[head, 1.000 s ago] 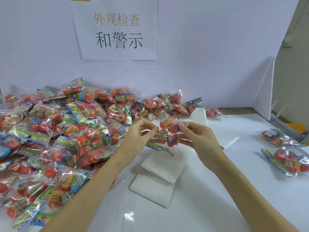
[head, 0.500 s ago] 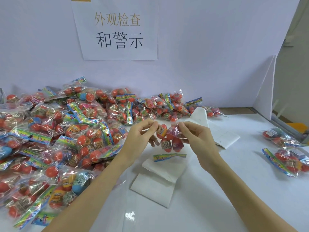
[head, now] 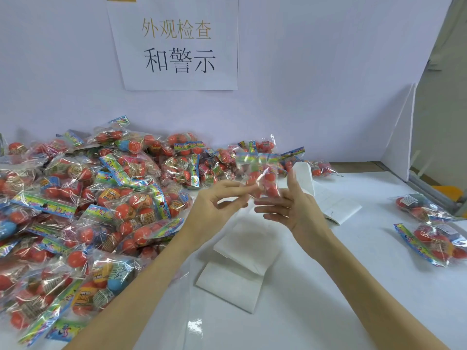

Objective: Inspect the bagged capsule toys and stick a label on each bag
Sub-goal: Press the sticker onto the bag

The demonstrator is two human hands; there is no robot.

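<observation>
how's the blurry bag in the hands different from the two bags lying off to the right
The clear bag of red capsule toys in the hands is lifted above the white table, header card up; the two clear capsule bags on the right lie flat. It is motion-blurred; they are sharp. The left hand pinches it, the right hand is open beside it; nothing touches those two. All hold red capsules under rainbow header cards.

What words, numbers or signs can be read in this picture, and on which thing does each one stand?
"外观检查" in gold, on the paper sign on the wall.
"和警示" in black, on the same sign, below.
"6+" on a capsule in a near bag of the pile.
Print on the bag headers, other capsules, the held bag and the label sheets: too small or blurred to read.
</observation>
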